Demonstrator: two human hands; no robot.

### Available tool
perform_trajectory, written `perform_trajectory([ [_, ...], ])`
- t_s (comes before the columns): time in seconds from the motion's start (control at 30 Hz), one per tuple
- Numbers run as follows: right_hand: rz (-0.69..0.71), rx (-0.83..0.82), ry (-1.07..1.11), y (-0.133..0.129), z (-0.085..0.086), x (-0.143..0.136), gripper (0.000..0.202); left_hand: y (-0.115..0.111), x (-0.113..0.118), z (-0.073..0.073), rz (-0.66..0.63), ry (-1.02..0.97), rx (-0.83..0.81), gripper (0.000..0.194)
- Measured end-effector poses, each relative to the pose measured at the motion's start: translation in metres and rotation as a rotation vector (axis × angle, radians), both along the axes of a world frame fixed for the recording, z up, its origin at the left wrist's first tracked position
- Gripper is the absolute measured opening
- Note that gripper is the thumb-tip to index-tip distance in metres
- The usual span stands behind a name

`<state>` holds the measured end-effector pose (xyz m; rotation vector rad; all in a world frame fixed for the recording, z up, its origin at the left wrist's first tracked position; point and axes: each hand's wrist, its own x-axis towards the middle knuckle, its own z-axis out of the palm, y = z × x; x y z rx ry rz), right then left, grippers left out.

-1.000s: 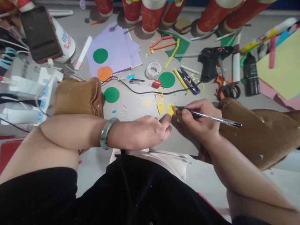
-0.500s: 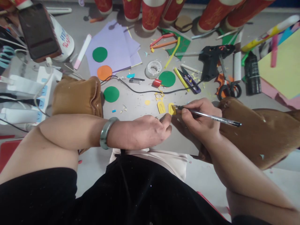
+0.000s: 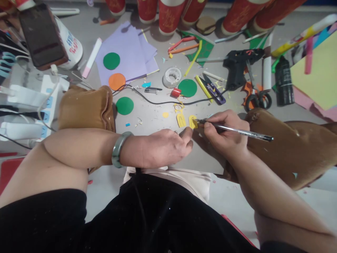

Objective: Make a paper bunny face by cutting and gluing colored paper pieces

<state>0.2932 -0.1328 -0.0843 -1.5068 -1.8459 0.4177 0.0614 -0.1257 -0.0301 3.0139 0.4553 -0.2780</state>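
My right hand [image 3: 226,133] grips a pen [image 3: 244,133] with a clear barrel, its tip resting on a small yellow paper piece [image 3: 194,123]. A curved line is drawn on that piece. My left hand [image 3: 168,147] lies just below, fingers curled, with a fingertip pressing the lower edge of the same piece against the table. To its left is a second yellow paper piece [image 3: 180,120], which also bears a drawn curved outline. Thin yellow paper scraps [image 3: 179,106] and a little red cylinder [image 3: 176,92] are just above.
Beyond my hands are a tape roll [image 3: 172,77], green discs [image 3: 187,88], thread snips [image 3: 214,89], scissors [image 3: 256,98] and a black glue gun [image 3: 238,66], whose cable [image 3: 158,103] crosses the table. Brown cushions [image 3: 84,109] flank my arms. Red cups [image 3: 170,17] stand at the back.
The pen has tilted very slightly in my right hand, its tip still on the yellow paper piece. My left hand stays in place.
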Motion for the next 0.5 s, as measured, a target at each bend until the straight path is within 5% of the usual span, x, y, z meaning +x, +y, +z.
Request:
perform_trajectory([
  [0.5,0.05,-0.01,0.027,-0.0024,-0.0056,0.0065,0.01,0.0009,0.0014,0.0018,-0.018,0.022,0.004,0.046],
])
